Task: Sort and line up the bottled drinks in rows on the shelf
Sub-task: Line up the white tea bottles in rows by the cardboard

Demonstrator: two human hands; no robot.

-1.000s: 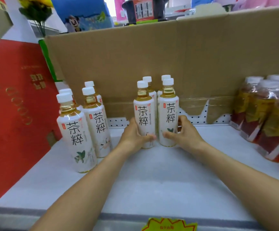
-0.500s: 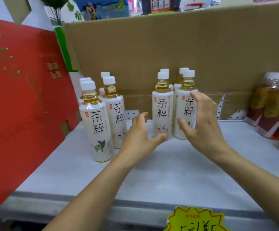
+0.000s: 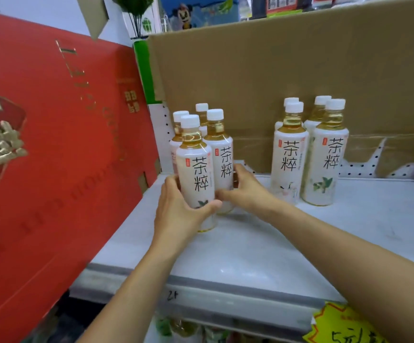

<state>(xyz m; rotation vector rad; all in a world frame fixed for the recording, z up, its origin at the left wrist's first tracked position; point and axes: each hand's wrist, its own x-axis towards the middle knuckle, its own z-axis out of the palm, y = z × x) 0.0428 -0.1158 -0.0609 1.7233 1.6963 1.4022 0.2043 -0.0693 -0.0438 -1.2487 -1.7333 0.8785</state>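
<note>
Two groups of white-labelled tea bottles with white caps stand on the white shelf. In the left group, my left hand grips the front-left bottle low on its body. My right hand holds the front-right bottle beside it near its base. Two more bottles stand behind these, mostly hidden. The right group of several bottles stands apart, untouched, against the cardboard.
A red gift box walls the shelf's left side. Brown cardboard covers the back. A yellow price tag hangs at the front edge on the right. More bottles show dimly on the shelf below.
Both hands let go of the right group's front bottles, moved left, and now hold the left group's two front bottles. The camera view turned left.
</note>
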